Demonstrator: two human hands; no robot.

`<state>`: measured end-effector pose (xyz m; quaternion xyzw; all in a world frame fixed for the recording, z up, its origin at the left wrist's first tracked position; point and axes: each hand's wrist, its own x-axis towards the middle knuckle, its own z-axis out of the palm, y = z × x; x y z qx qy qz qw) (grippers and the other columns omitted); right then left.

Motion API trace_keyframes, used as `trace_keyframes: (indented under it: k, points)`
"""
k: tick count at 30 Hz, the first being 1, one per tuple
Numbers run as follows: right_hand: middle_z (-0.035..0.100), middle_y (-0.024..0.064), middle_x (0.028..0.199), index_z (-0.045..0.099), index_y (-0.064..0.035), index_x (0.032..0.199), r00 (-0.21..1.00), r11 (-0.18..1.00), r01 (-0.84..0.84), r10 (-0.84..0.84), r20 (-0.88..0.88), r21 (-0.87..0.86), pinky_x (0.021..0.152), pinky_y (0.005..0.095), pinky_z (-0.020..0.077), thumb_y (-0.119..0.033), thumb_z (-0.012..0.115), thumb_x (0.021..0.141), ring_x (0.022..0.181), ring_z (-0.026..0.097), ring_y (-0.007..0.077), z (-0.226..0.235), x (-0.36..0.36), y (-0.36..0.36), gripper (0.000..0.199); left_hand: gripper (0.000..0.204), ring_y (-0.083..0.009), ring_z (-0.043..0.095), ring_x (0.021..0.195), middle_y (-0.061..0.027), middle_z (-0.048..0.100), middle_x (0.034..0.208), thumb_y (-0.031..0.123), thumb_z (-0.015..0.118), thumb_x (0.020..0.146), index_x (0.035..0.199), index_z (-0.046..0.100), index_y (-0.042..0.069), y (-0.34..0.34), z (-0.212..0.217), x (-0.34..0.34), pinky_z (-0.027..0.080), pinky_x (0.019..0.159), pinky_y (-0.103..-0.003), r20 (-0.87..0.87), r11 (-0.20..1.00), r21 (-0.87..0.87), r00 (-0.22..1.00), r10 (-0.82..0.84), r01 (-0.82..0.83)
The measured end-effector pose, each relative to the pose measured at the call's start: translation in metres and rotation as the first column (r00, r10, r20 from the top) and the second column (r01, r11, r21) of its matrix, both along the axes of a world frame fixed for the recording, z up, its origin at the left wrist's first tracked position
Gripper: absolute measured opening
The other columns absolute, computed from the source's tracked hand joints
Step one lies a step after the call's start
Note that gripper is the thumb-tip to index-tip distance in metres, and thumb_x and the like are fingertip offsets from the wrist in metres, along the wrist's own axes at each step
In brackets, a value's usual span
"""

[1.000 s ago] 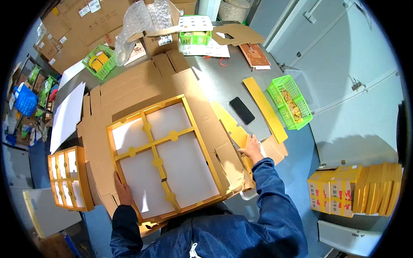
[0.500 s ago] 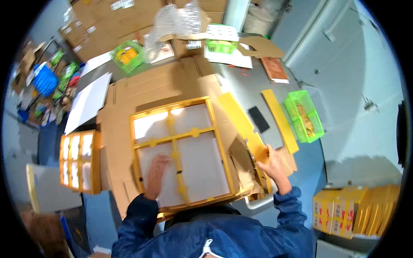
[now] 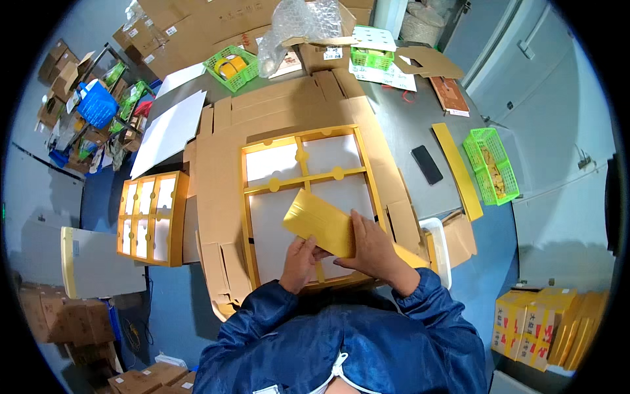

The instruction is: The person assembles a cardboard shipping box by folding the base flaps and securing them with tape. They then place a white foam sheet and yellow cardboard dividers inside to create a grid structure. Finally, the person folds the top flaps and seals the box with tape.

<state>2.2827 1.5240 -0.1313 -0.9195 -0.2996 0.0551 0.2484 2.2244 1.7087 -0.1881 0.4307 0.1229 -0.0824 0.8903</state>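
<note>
Both hands hold a long yellow cardboard strip (image 3: 319, 222) slantwise over the near part of a large yellow divided box (image 3: 245, 217). My left hand (image 3: 301, 261) pinches its lower edge near the left end. My right hand (image 3: 377, 253) grips it farther right, thumb below and fingers on top, and the strip's other end shows past the wrist. The box lies flat, with yellow dividers making several compartments with pale bottoms. Its dividers carry rounded tabs, and the strip and my hands hide part of the near ones.
Flattened brown cardboard (image 3: 220, 157) lies under the box. To the right are a black phone (image 3: 427, 165), another yellow strip (image 3: 457, 172) and a green basket (image 3: 491, 167). A smaller divided box (image 3: 152, 218) stands at the left, below white sheets (image 3: 169, 134). Bubble wrap (image 3: 298, 33) sits at the back.
The yellow strip has come from the table beside the box to above it, carried by my right hand. My left hand has moved right from over the box and now holds it too.
</note>
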Motion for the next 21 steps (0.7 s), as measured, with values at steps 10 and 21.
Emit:
trace_keyframes:
  k: [10, 21]
  points:
    - [0.064, 0.016, 0.082, 0.055, -0.0036, 0.098, 0.97, 0.998, -0.033, 0.044, -0.241, 0.049, 0.063, 0.0416, 0.0496, -0.03, 0.07, 0.075, 0.072, 0.063, 0.0341, -0.017, -0.02, 0.02, 0.038, 0.03, -0.0213, 0.053, 0.11, -0.01, 0.056, 0.117, 0.018, 0.048, 0.095, 0.12, 0.048, 0.002, 0.018, -0.004, -0.02, 0.04, 0.098, -0.037, 0.047, 1.0, -0.001, 0.999, 0.016, -0.016]
    - [0.025, 0.0207, 0.145, 0.02, 0.0008, 0.141, 0.774, 0.948, -0.028, 0.221, -0.594, 0.317, 0.105, 0.0328, 0.0311, -0.04, 0.078, 0.068, 0.13, 0.033, 0.0309, -0.015, -0.02, -0.024, 0.102, 0.04, -0.0289, 0.056, 0.107, -0.0167, 0.057, 0.114, 0.032, 0.049, 0.092, 0.119, 0.047, 0.003, 0.055, 0.036, 0.007, 0.043, 0.097, -0.041, 0.093, 0.995, -0.059, 0.992, 0.088, -0.083]
